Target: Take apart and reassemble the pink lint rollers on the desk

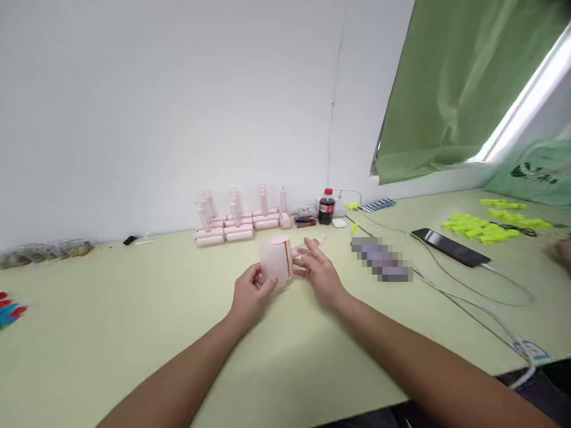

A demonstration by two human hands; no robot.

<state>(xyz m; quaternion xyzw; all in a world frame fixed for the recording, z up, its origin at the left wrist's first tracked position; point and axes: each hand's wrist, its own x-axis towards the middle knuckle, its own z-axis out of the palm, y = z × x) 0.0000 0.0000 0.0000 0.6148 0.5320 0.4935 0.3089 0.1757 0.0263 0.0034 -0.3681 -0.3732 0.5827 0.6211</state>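
My left hand (253, 292) is closed around the lower left of a pale pink lint roller (273, 261), with the thumb across its front. An orange-brown stripe runs down the right side of its wide, whitish roll. The roller's clear pinkish handle (316, 242) sticks out to the right. My right hand (322, 274) has its fingers bent around this handle, some of them spread; their exact contact is partly hidden. Behind my hands, several pink lint rollers (239, 233) are lined up along the wall, with their clear handles pointing up.
A cola bottle (326, 208) stands by the wall. Right of my hands lie a blurred-out phone (382, 260), a dark phone (450, 246), white cables and yellow-green pieces (479, 227). Red and blue pieces (9, 310) lie at far left. Part of another person's hand (564, 252) shows at far right.
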